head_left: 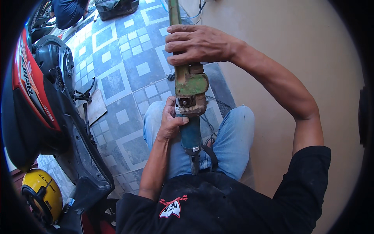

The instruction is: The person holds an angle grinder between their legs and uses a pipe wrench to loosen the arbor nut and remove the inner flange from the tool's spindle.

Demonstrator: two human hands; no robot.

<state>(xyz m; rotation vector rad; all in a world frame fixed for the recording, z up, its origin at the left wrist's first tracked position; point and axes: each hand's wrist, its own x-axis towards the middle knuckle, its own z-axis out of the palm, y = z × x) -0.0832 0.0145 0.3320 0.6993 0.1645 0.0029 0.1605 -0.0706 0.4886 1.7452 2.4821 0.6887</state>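
A teal angle grinder [190, 134] points toward my body between my knees, its cord end nearest me. My left hand [171, 120] is closed round the grinder near its metal head, the thumb lying across the top. At that head sit the jaws of a large, worn green pipe wrench [191, 84]; their exact grip on it cannot be made out. The wrench handle stretches away from me toward the top edge. My right hand [200, 43] lies over this handle just beyond the jaws, fingers wrapped across it.
A red and black motor scooter [37, 91] stands close on my left, with a yellow helmet [43, 191] at its near end. A black bag [117, 8] and another person [70, 13] are at the far left. A beige wall [284, 43] borders the patterned tile floor [124, 93] on my right.
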